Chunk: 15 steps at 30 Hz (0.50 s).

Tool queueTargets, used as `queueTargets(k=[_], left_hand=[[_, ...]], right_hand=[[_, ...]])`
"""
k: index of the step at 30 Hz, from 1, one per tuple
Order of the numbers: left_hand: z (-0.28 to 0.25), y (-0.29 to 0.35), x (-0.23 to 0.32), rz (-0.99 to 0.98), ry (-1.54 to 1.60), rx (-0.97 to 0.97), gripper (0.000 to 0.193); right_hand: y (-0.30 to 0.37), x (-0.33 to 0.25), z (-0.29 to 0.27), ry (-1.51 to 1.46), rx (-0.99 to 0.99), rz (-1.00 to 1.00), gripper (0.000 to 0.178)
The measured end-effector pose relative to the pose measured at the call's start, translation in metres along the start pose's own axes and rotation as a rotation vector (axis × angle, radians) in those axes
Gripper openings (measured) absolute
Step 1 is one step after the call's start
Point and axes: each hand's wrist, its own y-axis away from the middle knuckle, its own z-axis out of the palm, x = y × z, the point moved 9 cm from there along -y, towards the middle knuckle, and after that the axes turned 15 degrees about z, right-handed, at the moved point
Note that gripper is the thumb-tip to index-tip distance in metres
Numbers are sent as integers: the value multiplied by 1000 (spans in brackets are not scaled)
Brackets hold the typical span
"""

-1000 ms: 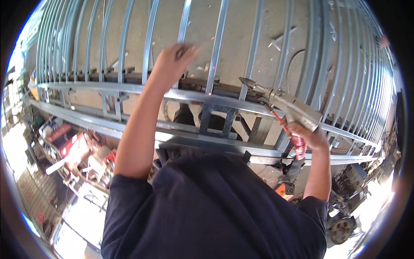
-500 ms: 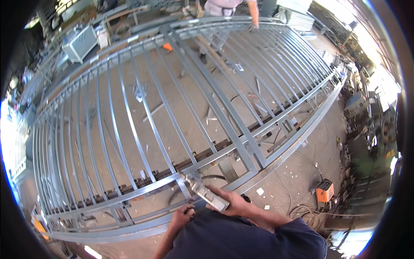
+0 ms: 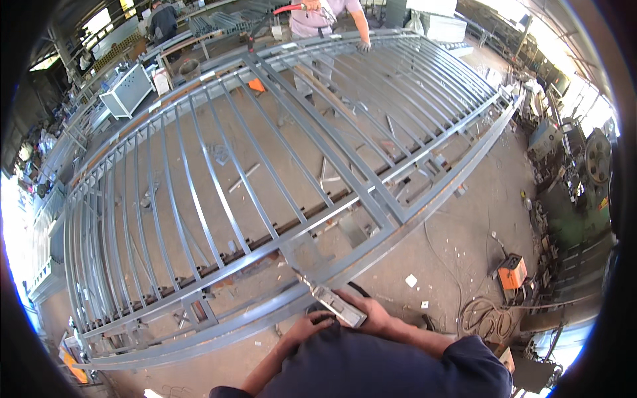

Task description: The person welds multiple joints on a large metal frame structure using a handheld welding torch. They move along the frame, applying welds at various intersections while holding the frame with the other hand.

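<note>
My right hand (image 3: 371, 313) is wrapped round a boxy grey hand tool (image 3: 338, 305) with a narrow pointed tip. That tip points up and left, just over the near rail of a large grey metal gate frame (image 3: 219, 265) with many upright bars. My left hand (image 3: 310, 326) lies beside the tool, close to my body, its fingers curled. Whether anything is in those fingers is hidden. The frame spreads flat across the view in front of both hands.
Across the frame a person (image 3: 323, 20) holds a red tool (image 3: 286, 9), a gloved hand on the far rail. An orange machine (image 3: 512, 272) and coiled cable (image 3: 488, 318) are on the floor at right. A grey cabinet (image 3: 127, 93) stands far left.
The tool and my right hand have shifted slightly right, back from the inner rail. My left hand has moved right, closer to the tool. The view has tilted up, revealing more background.
</note>
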Motion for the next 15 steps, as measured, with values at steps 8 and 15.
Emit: queueTargets(k=[8,15], left_hand=[[23,-18,-8,-18,103,128,57],[70,-115,148,506,344,90,69]], right_hand=[[17,-1,-82,-209,173,-78,70],[24,18,-200,-193,-47,-108,71]])
